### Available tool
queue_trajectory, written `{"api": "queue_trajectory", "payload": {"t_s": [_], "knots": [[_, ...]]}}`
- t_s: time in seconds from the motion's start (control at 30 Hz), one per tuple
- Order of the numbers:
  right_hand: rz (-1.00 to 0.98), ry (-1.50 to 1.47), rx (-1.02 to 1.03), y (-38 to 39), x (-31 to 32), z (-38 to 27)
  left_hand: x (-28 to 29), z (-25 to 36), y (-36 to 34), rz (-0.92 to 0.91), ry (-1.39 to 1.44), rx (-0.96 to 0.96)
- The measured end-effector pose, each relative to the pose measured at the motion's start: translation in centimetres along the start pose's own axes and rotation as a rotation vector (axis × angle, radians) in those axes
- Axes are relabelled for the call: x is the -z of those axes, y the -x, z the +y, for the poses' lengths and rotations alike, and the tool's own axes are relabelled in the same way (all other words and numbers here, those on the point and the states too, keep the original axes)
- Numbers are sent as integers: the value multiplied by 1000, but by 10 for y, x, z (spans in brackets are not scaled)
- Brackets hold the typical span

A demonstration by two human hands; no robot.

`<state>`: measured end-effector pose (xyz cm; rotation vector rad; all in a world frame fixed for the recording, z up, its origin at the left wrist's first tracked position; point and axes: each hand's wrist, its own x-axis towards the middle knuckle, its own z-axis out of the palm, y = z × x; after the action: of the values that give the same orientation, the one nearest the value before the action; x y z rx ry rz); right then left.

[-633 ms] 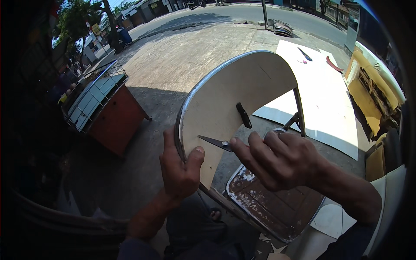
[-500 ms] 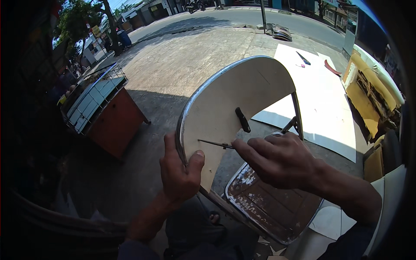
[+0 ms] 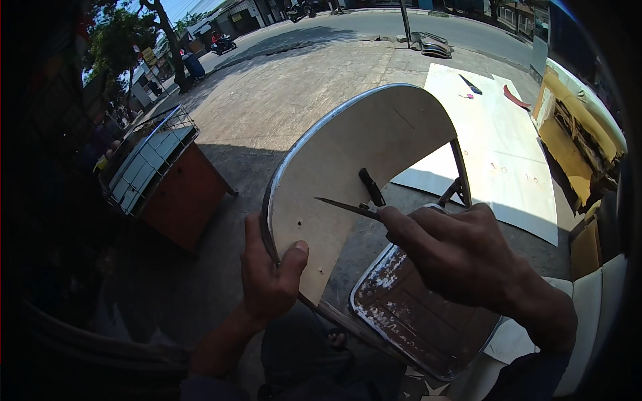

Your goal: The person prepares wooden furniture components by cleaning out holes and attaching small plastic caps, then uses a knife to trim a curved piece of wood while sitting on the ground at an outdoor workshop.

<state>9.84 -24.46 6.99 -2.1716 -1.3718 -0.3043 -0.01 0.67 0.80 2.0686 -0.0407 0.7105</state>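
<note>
A pale board (image 3: 361, 140) lines the curved backrest of a chair with a worn metal rim (image 3: 336, 102). My left hand (image 3: 274, 271) is closed on the backrest's left edge, thumb on the board's face. My right hand (image 3: 461, 247) is closed round dark scissors (image 3: 341, 204), their pointed blade just over the board, up and right of a small hole (image 3: 299, 222). A short black piece (image 3: 371, 187) stands at the board's inner edge. Below lies the chair's brown, flaking seat (image 3: 414, 314).
Large white sheets (image 3: 481, 134) bearing a blade and a red curved piece lie right. Worn yellow padded furniture (image 3: 562, 147) stands far right, an orange cart (image 3: 184, 207) with a wire rack left. A rider on a motorbike (image 3: 222, 43) is on the road beyond.
My right hand and scissors have moved rightward, the tip lifting away from where the small hole now shows. My left hand sits slightly lower. The motorbike rider has appeared at left.
</note>
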Motion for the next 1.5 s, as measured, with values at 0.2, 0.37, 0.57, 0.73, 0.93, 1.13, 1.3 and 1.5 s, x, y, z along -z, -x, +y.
{"api": "queue_trajectory", "payload": {"t_s": [0.2, 0.37, 0.57, 0.73, 0.93, 1.13, 1.3, 1.5], "knots": [[399, 275, -12, 46, -6, 91, 24, 27, -23, -102, -128, 126], [435, 344, -134, 56, -11, 150, -11, 44, -165, -243, -440, 80], [470, 499, -49, 32, -15, 183, -124, 43, -269, -683, -908, -72], [467, 551, -72, 28, -17, 192, -165, 40, -281, -798, -1075, -60], [428, 538, -65, 23, -19, 197, -168, 42, -270, -741, -1097, -30], [377, 589, -64, 16, -11, 184, -164, 40, -270, -729, -1097, -40], [319, 776, -11, 13, -3, 176, -165, 44, -269, -752, -1075, -43], [224, 1027, 128, -3, 4, 159, -161, 39, -269, -752, -1065, -66]]}}
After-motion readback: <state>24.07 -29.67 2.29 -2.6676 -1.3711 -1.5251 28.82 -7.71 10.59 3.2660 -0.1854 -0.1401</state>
